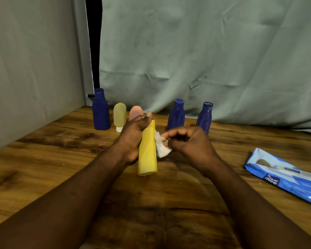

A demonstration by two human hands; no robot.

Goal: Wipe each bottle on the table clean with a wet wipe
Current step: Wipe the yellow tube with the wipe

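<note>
My left hand (131,137) grips a yellow bottle (147,155) by its neck, holding it tilted above the wooden table (61,159). My right hand (188,142) pinches a crumpled white wet wipe (161,147) against the bottle's right side. Behind stand three dark blue bottles: a big one (101,110) at the left and two smaller ones (176,115) (205,116) at the right. A pale green tube (119,114) stands cap down beside the big one. A pink tube (136,112) is partly hidden behind my left hand.
A blue pack of wet wipes (285,175) lies flat near the table's right edge. A grey-green cloth backdrop (205,60) hangs behind the bottles, and a pale wall (34,69) borders the table on the left.
</note>
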